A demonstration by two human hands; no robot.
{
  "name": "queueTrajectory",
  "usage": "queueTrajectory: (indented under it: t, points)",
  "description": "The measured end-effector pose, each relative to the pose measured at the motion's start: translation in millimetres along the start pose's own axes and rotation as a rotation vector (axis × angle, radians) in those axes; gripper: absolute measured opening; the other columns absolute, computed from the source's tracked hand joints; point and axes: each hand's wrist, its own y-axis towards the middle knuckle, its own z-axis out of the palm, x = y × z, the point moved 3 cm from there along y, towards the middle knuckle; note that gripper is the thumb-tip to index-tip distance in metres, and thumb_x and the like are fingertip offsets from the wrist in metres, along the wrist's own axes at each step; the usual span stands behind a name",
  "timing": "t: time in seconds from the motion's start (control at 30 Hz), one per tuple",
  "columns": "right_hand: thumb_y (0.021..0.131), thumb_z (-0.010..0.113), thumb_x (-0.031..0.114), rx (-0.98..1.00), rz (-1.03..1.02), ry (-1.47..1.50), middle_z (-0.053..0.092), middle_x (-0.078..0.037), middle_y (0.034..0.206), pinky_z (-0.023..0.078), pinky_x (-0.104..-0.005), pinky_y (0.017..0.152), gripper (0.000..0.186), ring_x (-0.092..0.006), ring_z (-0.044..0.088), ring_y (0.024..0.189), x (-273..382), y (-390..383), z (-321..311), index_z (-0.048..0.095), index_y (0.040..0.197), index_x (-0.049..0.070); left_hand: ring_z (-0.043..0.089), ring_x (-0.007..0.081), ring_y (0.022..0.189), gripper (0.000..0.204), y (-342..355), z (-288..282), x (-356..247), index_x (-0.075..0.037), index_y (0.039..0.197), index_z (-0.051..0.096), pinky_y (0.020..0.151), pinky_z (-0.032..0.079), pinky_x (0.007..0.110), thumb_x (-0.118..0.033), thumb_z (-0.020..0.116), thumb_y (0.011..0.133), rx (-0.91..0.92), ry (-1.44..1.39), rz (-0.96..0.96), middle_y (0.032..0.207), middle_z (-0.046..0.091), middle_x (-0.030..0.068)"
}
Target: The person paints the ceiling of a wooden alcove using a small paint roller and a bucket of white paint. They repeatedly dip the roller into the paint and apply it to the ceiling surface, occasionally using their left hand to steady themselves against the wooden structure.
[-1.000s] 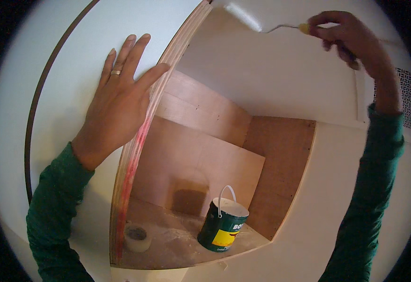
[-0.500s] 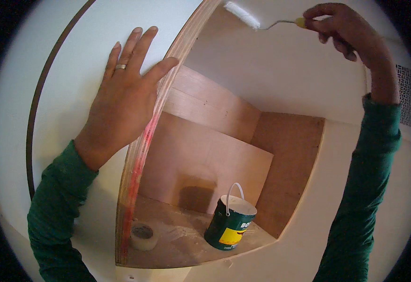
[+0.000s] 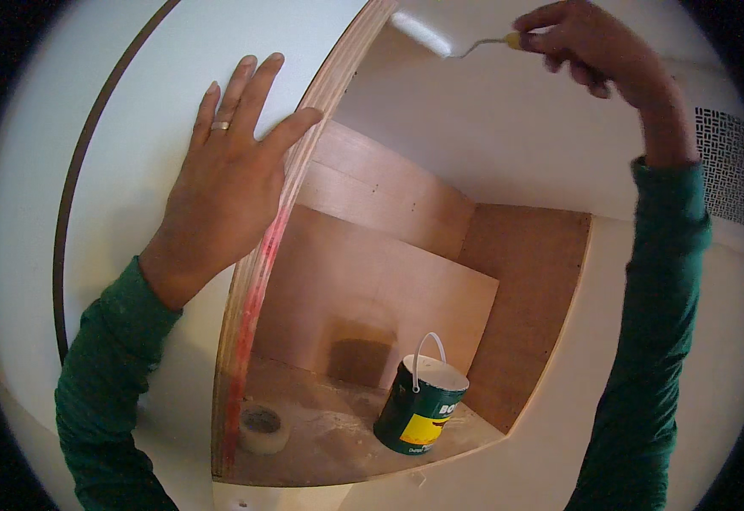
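Note:
A small paint roller [image 3: 423, 34] with a white sleeve and a bent wire frame is held by its yellow handle in my right hand [image 3: 593, 47]. Its sleeve is up at the ceiling-like top panel [image 3: 474, 111] of a wooden cabinet, near the left front edge. My left hand [image 3: 227, 179] lies with fingers spread on the white outer side of the cabinet, thumb over the plywood edge [image 3: 261, 255], which is streaked red. A green paint bucket [image 3: 419, 417] with a white handle and yellow label stands on the cabinet's bottom board.
A roll of tape [image 3: 263, 427] lies on the bottom board [image 3: 321, 460] beside the left edge. Bare plywood forms the back panel [image 3: 372, 264] and right side [image 3: 525, 298]. A patterned vent-like grille [image 3: 729, 166] is on the wall at the far right.
My right hand and the paint roller have shifted left and slightly, bringing the sleeve nearer the cabinet's left edge. My left hand stays in place on the side panel.

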Motion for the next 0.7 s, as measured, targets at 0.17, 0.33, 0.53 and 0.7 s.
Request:
queueTrajectory:
  t: [0.17, 0.33, 0.53, 0.7]
  points:
    - [0.092, 0.066, 0.023, 0.004, -0.097, 0.034, 0.06, -0.004, 0.072, 0.035, -0.0263, 0.036, 0.04, -0.0073, 0.043, 0.043, -39.9, 47.2, 41.3, 0.07, 0.128, 0.006, 0.021, 0.0403, 0.155, 0.049, 1.3, 8.6, -5.8, -0.015, 0.138, 0.06, 0.126, 0.018, 0.057, -0.002, 0.058, 0.091, -0.022, -0.026, 0.0, 0.163, 0.028, 0.0197]
    - [0.092, 0.076, 0.02, -0.052, 0.081, -0.046, 0.068, -0.007, 0.077, 0.04, -0.0295, 0.045, 0.031, -0.0108, 0.049, 0.052, -5.1, -6.6, -10.9, 0.075, 0.118, 0.002, 0.019, 0.0413, 0.155, 0.05, 9.5, 3.5, -10.8, -0.014, 0.141, 0.058, 0.126, 0.017, 0.058, 0.001, 0.055, 0.093, -0.001, -0.014, 0.003, 0.165, 0.024, 0.0197]
    - [0.088, 0.082, 0.027, -0.207, 0.243, -0.062, 0.069, -0.007, 0.075, 0.039, -0.0283, 0.042, 0.039, -0.0104, 0.05, 0.048, 2.5, -34.2, -54.9, 0.075, 0.116, 0.0, 0.018, 0.0403, 0.156, 0.052, 5.1, 3.0, -4.6, -0.014, 0.14, 0.058, 0.127, 0.016, 0.058, 0.002, 0.055, 0.091, 0.007, -0.029, -0.001, 0.166, 0.024, 0.0192]
    - [0.088, 0.081, 0.022, -0.235, 0.164, -0.034, 0.068, -0.009, 0.073, 0.037, -0.0281, 0.039, 0.038, -0.01, 0.048, 0.043, -20.2, -34.3, -84.8, 0.074, 0.116, -0.003, 0.018, 0.0397, 0.156, 0.053, 2.7, 2.5, -3.5, -0.014, 0.14, 0.059, 0.127, 0.016, 0.057, 0.004, 0.055, 0.09, 0.002, -0.034, 0.002, 0.166, 0.024, 0.0183]
